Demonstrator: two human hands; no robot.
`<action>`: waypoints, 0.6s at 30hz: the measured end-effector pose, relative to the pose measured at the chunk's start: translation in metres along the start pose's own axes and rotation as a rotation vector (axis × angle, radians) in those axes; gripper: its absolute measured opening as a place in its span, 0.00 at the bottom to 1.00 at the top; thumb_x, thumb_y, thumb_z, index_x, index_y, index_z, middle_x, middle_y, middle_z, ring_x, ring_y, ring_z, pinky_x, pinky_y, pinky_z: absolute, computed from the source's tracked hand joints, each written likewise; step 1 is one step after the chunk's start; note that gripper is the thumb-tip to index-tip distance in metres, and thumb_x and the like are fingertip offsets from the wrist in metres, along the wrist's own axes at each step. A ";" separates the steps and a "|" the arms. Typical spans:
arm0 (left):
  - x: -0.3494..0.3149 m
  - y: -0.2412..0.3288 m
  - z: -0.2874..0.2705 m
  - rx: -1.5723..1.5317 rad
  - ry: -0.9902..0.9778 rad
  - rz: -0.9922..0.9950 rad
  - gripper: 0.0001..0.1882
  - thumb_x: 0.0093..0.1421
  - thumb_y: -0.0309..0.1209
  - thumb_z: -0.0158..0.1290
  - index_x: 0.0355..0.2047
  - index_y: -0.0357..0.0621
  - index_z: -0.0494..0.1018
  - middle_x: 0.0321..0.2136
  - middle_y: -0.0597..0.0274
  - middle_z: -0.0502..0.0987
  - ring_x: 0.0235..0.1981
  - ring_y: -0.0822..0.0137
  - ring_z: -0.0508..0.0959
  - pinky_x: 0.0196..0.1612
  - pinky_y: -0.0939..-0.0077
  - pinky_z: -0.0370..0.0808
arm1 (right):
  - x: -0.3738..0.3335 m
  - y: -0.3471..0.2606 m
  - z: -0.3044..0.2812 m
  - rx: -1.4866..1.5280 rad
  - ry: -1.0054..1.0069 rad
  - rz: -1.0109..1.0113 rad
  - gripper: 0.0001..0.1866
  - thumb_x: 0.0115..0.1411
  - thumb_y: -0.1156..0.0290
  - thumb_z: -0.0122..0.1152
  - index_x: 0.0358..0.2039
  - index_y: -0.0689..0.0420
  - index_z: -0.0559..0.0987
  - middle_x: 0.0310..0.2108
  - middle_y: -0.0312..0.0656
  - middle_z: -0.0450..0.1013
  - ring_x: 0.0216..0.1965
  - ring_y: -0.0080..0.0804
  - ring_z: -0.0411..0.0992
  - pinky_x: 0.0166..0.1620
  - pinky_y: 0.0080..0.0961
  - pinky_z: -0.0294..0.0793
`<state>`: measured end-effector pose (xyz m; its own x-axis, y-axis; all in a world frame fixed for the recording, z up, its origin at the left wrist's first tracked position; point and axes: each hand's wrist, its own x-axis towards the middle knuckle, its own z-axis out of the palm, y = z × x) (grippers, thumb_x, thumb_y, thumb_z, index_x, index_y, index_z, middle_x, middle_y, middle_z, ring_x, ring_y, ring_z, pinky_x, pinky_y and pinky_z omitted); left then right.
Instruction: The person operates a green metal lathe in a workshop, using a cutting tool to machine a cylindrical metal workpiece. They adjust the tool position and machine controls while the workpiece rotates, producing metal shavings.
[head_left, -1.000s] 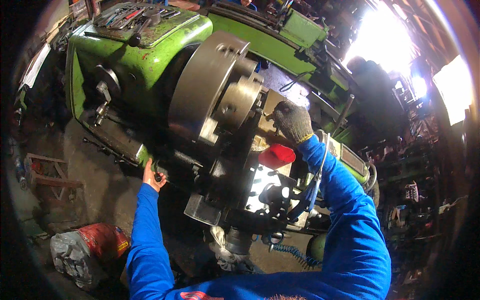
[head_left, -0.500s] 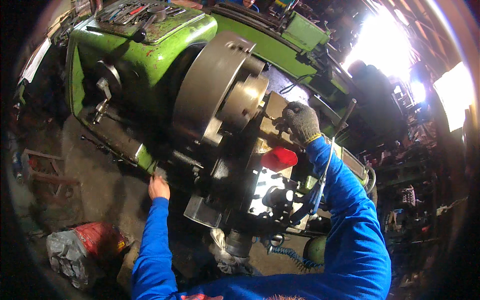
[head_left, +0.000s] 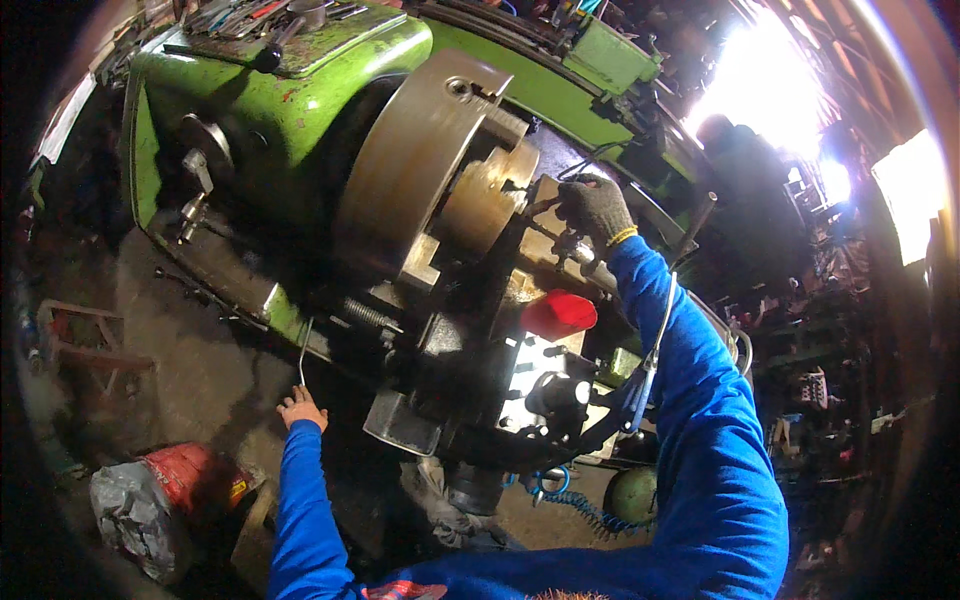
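My bare left hand (head_left: pixel 303 410) is at the lower end of a thin metal lever (head_left: pixel 303 350) on the lathe's front edge, fingers closed about its tip. At the tool slide, my right hand (head_left: pixel 597 207), in a grey knit glove with a yellow cuff, is closed beside a short dark bar (head_left: pixel 543 206); what lies inside the fingers is hidden. Left of it, a large chuck (head_left: pixel 405 170) grips a round brass-coloured metal workpiece (head_left: pixel 487 205) in its jaws. Just below the glove sits a shiny metal fitting (head_left: pixel 575 250).
A red cup-like piece (head_left: pixel 560 314) rests on the carriage near a square tool block (head_left: pixel 540 385). A long handle (head_left: pixel 690 235) rises by my right forearm. Hand tools (head_left: pixel 235 22) lie on the green headstock (head_left: pixel 300 90). Grey and red bags (head_left: pixel 140 515) sit on the floor at left.
My left hand has come down and slightly left, and the lever has swung down with it. My right hand has shifted slightly up. The chuck, blurred by turning before, now looks sharp.
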<state>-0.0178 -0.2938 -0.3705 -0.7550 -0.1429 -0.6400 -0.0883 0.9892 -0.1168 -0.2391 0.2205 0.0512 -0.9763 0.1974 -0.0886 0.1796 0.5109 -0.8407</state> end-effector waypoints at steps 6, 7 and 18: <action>-0.011 0.025 -0.022 -0.002 0.090 -0.013 0.50 0.62 0.55 0.58 0.77 0.44 0.52 0.76 0.53 0.54 0.67 0.46 0.67 0.68 0.41 0.61 | 0.029 0.035 -0.036 -0.770 -0.105 -0.551 0.07 0.56 0.69 0.66 0.35 0.55 0.84 0.27 0.42 0.80 0.26 0.34 0.81 0.29 0.31 0.80; -0.013 0.027 -0.017 -0.085 0.157 -0.035 0.49 0.62 0.54 0.58 0.76 0.44 0.53 0.76 0.53 0.55 0.67 0.46 0.67 0.67 0.41 0.61 | 0.028 0.029 -0.035 -0.887 -0.122 -0.577 0.07 0.55 0.69 0.66 0.35 0.54 0.85 0.28 0.42 0.80 0.28 0.36 0.82 0.31 0.33 0.81; -0.079 0.007 0.061 -0.384 0.166 -0.160 0.39 0.62 0.46 0.61 0.70 0.47 0.64 0.73 0.47 0.59 0.68 0.44 0.68 0.66 0.43 0.67 | 0.036 0.024 -0.027 -1.122 -0.067 -0.714 0.04 0.59 0.69 0.62 0.33 0.54 0.82 0.28 0.41 0.81 0.26 0.39 0.81 0.29 0.36 0.80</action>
<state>0.0810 -0.2777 -0.3665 -0.8036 -0.3189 -0.5026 -0.4233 0.8998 0.1058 -0.2667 0.2628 0.0419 -0.8957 -0.4248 0.1317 -0.4006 0.8992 0.1762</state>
